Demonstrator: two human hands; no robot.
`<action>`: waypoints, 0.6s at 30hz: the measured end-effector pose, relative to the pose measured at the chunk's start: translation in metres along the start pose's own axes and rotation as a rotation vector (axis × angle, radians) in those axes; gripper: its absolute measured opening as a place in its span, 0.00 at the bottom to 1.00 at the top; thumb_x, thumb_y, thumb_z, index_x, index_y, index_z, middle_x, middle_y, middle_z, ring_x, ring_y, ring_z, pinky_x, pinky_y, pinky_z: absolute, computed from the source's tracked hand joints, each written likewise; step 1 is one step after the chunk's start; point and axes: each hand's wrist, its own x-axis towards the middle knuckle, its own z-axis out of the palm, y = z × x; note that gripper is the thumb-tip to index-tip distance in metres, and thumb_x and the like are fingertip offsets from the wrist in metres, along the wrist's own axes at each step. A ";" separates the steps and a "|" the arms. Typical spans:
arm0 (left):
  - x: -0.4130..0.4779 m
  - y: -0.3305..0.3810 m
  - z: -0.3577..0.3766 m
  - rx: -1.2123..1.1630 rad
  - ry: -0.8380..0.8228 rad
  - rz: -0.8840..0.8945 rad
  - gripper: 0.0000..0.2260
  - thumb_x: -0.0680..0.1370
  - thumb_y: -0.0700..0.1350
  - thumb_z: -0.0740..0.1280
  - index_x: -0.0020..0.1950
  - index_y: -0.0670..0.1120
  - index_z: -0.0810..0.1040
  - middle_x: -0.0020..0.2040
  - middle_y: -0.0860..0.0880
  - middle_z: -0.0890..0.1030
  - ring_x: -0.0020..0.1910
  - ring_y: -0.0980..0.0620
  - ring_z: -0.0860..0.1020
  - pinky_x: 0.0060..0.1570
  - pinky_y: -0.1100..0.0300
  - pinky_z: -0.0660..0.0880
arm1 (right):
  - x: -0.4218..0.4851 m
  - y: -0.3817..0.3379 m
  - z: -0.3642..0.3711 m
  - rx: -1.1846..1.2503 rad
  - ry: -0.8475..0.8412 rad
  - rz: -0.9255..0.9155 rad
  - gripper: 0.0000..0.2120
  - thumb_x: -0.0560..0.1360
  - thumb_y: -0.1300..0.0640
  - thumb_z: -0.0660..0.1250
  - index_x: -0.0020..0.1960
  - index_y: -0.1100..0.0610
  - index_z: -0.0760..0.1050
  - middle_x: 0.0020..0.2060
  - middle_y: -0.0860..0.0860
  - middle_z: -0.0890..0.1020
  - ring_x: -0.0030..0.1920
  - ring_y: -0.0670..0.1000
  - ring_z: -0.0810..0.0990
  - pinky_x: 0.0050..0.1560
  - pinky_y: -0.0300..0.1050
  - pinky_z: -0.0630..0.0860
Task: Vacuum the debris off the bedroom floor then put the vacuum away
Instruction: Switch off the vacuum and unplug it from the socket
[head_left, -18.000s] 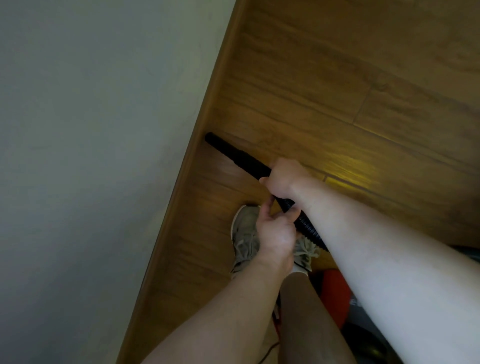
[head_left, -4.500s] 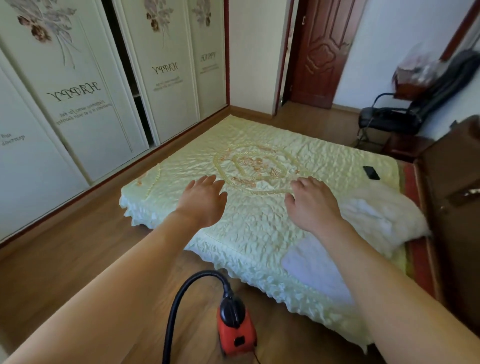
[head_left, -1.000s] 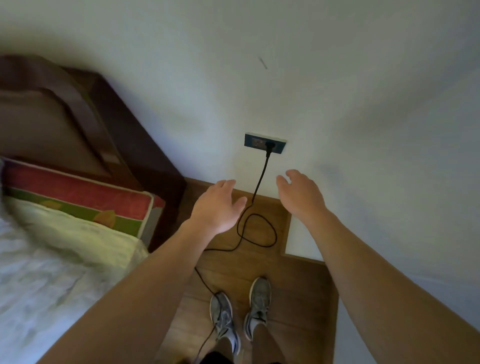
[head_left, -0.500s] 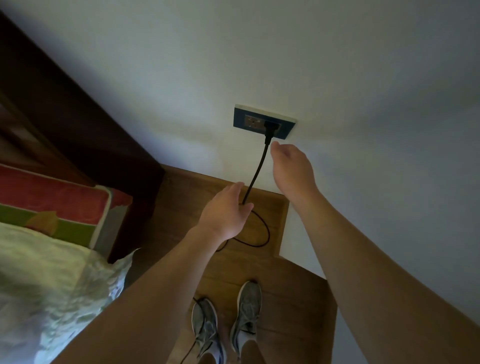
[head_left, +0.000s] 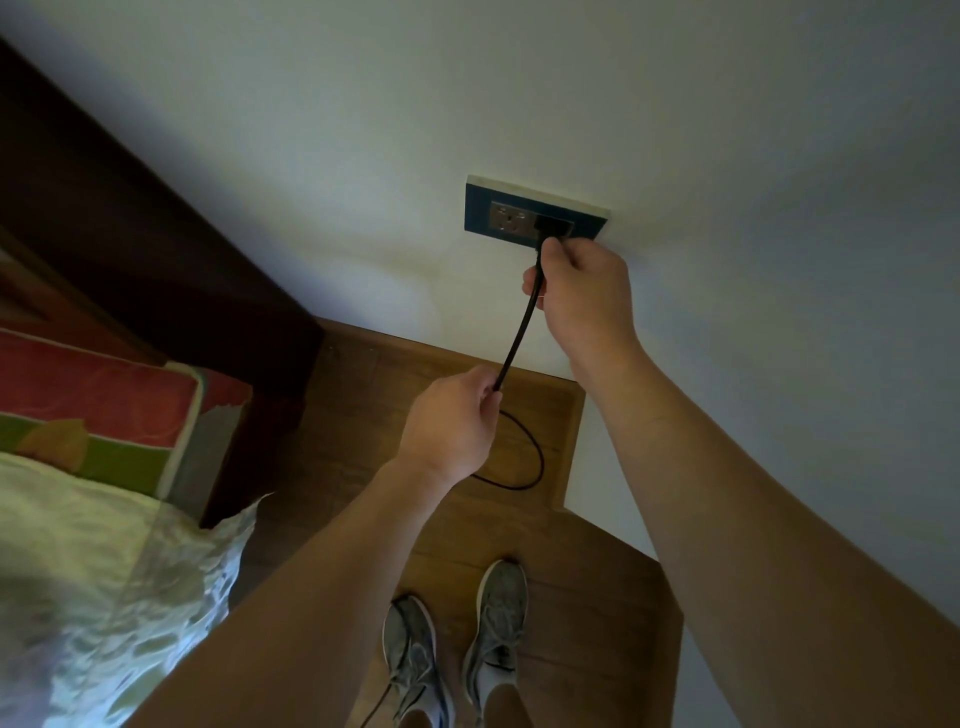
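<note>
Plug (head_left: 555, 227) seated in socket (head_left: 537, 213). Right hand (head_left: 582, 296) closed on cord (head_left: 519, 332) just below it; left hand (head_left: 449, 426) pinches cord farther down.

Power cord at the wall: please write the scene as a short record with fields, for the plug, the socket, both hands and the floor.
plug: black, seated in the right side of the socket
socket: dark wall plate, left outlet free
right hand: closed on the cord just below the plug
left hand: pinching the cord lower down
floor: wooden; slack cord loops on it
bed: at left
</note>
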 end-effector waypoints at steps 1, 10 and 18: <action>-0.001 0.000 0.000 -0.005 0.001 0.010 0.07 0.84 0.46 0.62 0.53 0.48 0.79 0.38 0.54 0.81 0.32 0.57 0.79 0.33 0.51 0.80 | 0.000 0.000 0.001 -0.004 -0.005 -0.006 0.14 0.85 0.54 0.57 0.43 0.52 0.77 0.39 0.52 0.82 0.47 0.55 0.83 0.54 0.52 0.81; -0.026 0.004 -0.003 -0.076 0.034 0.043 0.07 0.84 0.46 0.61 0.53 0.49 0.78 0.34 0.55 0.79 0.29 0.58 0.77 0.29 0.65 0.73 | 0.003 0.001 0.009 0.004 0.034 0.015 0.12 0.85 0.54 0.55 0.56 0.56 0.76 0.45 0.54 0.81 0.45 0.49 0.80 0.46 0.42 0.77; -0.045 0.007 -0.006 -0.198 0.123 0.061 0.07 0.84 0.46 0.62 0.55 0.48 0.80 0.37 0.53 0.83 0.35 0.54 0.82 0.38 0.52 0.82 | 0.000 -0.001 0.013 0.023 0.080 0.061 0.13 0.85 0.54 0.55 0.58 0.58 0.77 0.45 0.53 0.81 0.45 0.49 0.80 0.43 0.40 0.74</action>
